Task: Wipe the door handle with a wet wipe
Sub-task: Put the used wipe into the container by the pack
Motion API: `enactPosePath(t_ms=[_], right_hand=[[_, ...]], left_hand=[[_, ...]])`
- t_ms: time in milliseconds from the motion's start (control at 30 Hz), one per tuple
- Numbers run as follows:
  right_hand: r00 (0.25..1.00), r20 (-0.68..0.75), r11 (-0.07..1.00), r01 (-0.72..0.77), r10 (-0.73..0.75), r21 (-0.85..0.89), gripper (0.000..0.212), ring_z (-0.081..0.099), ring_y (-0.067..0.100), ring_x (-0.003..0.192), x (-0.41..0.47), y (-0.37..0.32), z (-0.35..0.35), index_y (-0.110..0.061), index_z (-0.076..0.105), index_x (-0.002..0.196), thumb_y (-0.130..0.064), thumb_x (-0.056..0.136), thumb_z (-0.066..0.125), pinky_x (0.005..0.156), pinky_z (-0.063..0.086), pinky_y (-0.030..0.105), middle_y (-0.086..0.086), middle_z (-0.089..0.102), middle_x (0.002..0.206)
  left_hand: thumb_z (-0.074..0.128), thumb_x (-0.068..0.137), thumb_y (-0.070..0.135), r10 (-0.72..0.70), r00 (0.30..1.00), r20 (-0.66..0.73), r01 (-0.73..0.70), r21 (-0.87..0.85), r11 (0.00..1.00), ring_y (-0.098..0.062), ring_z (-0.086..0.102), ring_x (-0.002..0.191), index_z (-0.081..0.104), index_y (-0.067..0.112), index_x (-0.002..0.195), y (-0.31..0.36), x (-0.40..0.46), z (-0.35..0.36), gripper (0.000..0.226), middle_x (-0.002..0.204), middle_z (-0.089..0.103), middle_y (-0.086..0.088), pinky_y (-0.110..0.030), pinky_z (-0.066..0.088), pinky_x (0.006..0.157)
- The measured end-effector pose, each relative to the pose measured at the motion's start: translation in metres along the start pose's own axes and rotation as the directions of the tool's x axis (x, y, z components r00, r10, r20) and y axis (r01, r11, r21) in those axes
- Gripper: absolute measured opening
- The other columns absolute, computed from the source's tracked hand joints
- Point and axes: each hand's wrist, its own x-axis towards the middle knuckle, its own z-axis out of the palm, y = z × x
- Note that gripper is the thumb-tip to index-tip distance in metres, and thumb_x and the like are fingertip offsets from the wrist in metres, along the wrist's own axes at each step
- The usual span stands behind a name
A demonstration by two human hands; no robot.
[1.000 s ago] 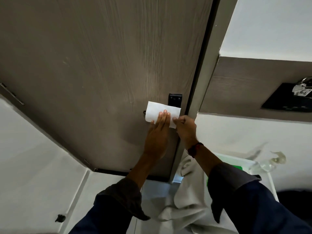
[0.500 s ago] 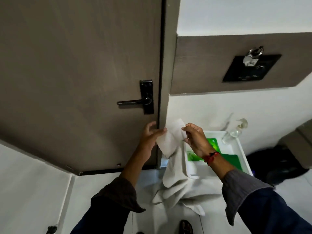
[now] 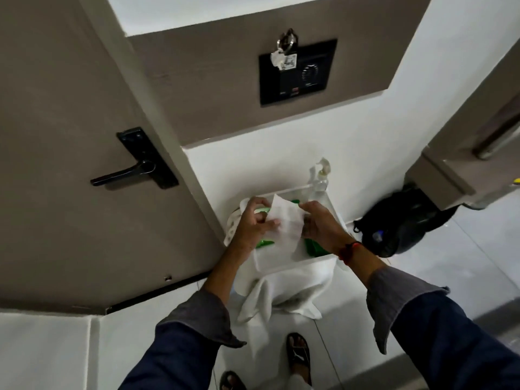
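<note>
The black lever door handle (image 3: 123, 173) sits on its black plate on the brown door (image 3: 56, 136), at the left, with nothing touching it. Well to its right and lower, both hands hold a white wet wipe (image 3: 285, 223) over a white tray (image 3: 295, 263). My left hand (image 3: 253, 225) pinches the wipe's left edge. My right hand (image 3: 319, 223) grips its right edge. The wipe hangs creased between them.
The tray holds green packets (image 3: 313, 247) and rests on a draped white towel (image 3: 281, 294). A clear pump bottle (image 3: 319, 175) stands at its far corner. A black bag (image 3: 399, 223) lies on the floor to the right. A black wall panel (image 3: 298, 71) with keys hangs above.
The wipe has come off the door handle. Both hands have carried it down and to the right, over the tray, and the view has swung right with them.
</note>
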Motion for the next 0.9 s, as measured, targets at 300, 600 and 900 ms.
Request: enactPosePath(t_ms=[300,600,900], right_hand=[[0.962,0.051,0.947,0.274,-0.269,-0.169,0.034,0.071,0.030,0.101,-0.003,0.024,-0.024,0.002,0.068,0.125,0.004,0.091,0.073,0.083,0.063,0.039,0.021,0.074,0.115],[0.895,0.011,0.543,0.281,-0.447,-0.791,0.020,0.058,0.017,0.086,0.026,0.039,-0.019,0.000,0.081,0.097,-0.005,0.079,0.087,0.085,0.052,0.030,0.015,0.067,0.097],[0.973,-0.010,0.346,0.073,-0.232,-0.935,0.025,0.070,0.030,0.095,0.045,0.063,-0.012,-0.003,0.075,0.098,-0.022,0.084,0.083,0.080,0.053,0.031,0.016,0.075,0.102]], left_hand=[[0.074,0.090,-0.001,0.155,0.974,-0.166,-0.112,0.244,0.963,-0.009,0.072,0.073,0.077,0.003,0.107,-0.017,0.014,0.018,0.018,0.085,0.078,-0.012,-0.026,0.056,0.071],[0.088,0.080,0.021,0.139,0.954,-0.265,0.068,0.643,0.763,-0.021,0.067,0.080,0.080,0.013,0.093,-0.041,0.011,0.008,0.018,0.087,0.071,-0.005,-0.032,0.054,0.075],[0.067,0.095,0.029,0.016,0.977,-0.214,0.190,0.895,0.405,-0.032,0.070,0.103,0.074,0.015,0.104,-0.053,0.008,0.004,0.019,0.103,0.076,-0.009,-0.040,0.056,0.088]])
